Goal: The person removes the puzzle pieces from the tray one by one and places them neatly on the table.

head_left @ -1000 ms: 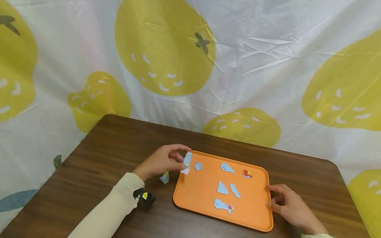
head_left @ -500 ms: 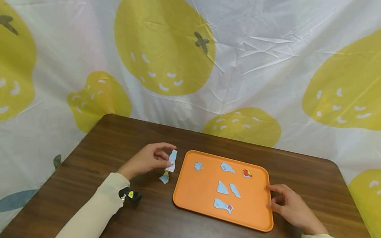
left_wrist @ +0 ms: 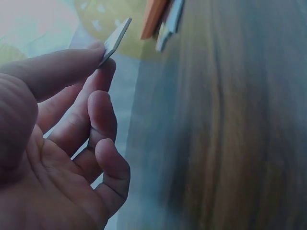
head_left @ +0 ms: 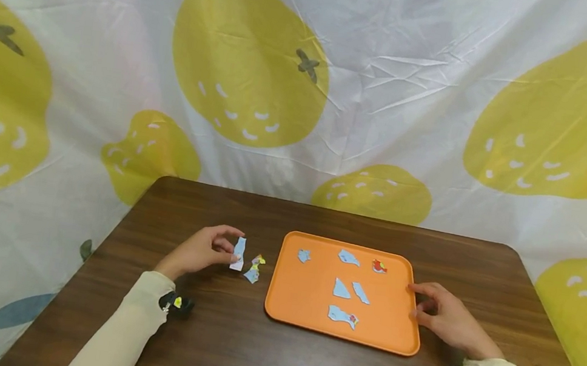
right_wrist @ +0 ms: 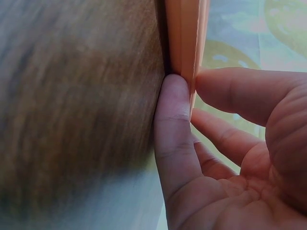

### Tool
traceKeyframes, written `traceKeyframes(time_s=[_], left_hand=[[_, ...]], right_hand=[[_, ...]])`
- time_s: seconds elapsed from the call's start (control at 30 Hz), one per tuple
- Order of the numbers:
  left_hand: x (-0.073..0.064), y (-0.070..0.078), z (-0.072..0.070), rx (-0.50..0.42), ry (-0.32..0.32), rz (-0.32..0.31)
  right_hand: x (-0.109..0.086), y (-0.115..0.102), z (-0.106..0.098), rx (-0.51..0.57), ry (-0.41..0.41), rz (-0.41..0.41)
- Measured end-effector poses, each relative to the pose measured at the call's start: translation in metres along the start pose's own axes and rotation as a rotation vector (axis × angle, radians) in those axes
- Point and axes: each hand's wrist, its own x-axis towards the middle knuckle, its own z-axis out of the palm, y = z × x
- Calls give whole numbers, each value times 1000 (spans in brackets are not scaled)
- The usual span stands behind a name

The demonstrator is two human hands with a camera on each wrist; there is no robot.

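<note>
Resting loosely bent fingers of the right hand (head_left: pixel 444 319) against the right edge of the tray (head_left: pixel 303 303); better to press just enough to stop sliding, without jolting the blue-and-red scrap (head_left: pixel 341 315) toward the near side, or the triangle (head_left: pixel 341 288) and sliver (head_left: pixel 360 292) beyond. Across to the left, pinching the strip (head_left: pixel 239 252) between thumb and fingers of the left hand (head_left: pixel 199 252), off the tray and just beside the yellow-and-blue scrap (head_left: pixel 254 271) on the table (head_left: pixel 231 328). Best to hold lightly, avoid creasing and, if lowering, tip flat without overlapping. Farther off, leave undisturbed the small scrap (head_left: pixel 304 256), the larger blue one (head_left: pixel 348 257) and the red one (head_left: pixel 380 266).
</note>
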Motion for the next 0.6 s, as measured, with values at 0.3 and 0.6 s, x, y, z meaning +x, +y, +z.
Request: traceKeyframes(time_s=[0.3, 0.6], left_hand=[[-8, -12, -4, 40, -24, -50], [-4, -15, -1, 127, 0, -50]], right_hand=[[-1, 2, 3, 9, 3, 0], [0, 2, 2, -6, 17, -31]])
